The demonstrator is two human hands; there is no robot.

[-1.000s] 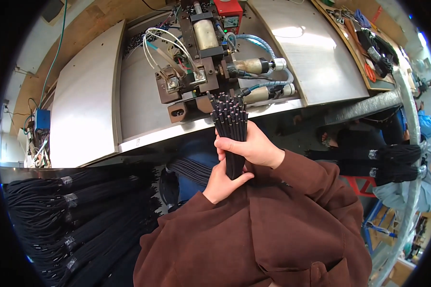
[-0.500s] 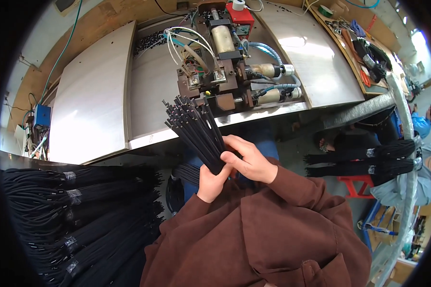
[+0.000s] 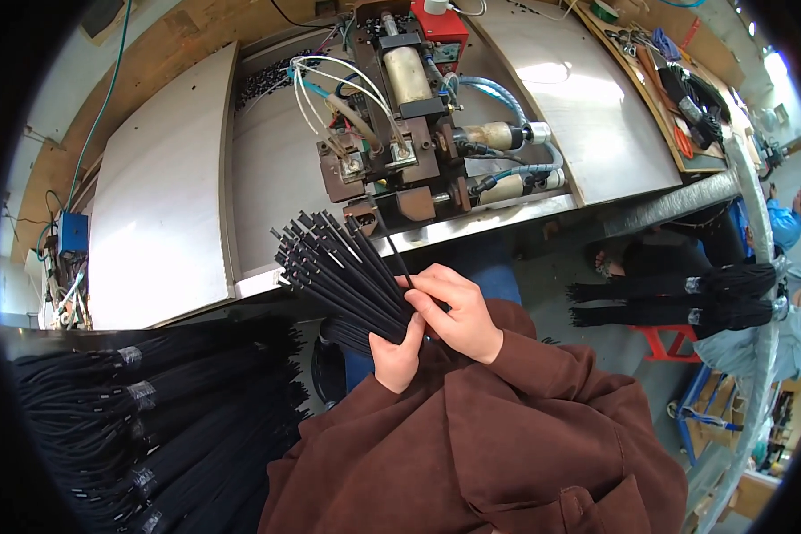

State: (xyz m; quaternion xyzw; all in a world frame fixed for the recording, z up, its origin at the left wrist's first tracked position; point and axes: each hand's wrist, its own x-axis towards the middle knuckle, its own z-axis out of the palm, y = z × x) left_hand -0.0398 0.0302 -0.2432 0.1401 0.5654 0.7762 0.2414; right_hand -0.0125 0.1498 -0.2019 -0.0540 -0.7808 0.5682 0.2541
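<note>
My left hand (image 3: 395, 360) is closed around a thick bundle of black cords (image 3: 336, 274), whose tipped ends fan out up and to the left. My right hand (image 3: 455, 313) lies against the bundle's right side, with thumb and fingers pinching a single black cord (image 3: 396, 252). That cord stands apart from the rest, and its far end reaches the front of a brown metal machine (image 3: 416, 203). Whether the tip is inside the machine I cannot make out. The lower part of the bundle is hidden behind my hands and sleeves.
Several tied bundles of black cords (image 3: 196, 392) lie at the left. Pale boards (image 3: 165, 205) flank the machine, and a red box (image 3: 438, 37) stands behind it. At the right are a wrapped pole (image 3: 756, 258), more hanging cords (image 3: 650, 289) and other people.
The bundle has tilted and shifted left and lower. One cord is now separated from it in my right hand, pointing up to the machine.
</note>
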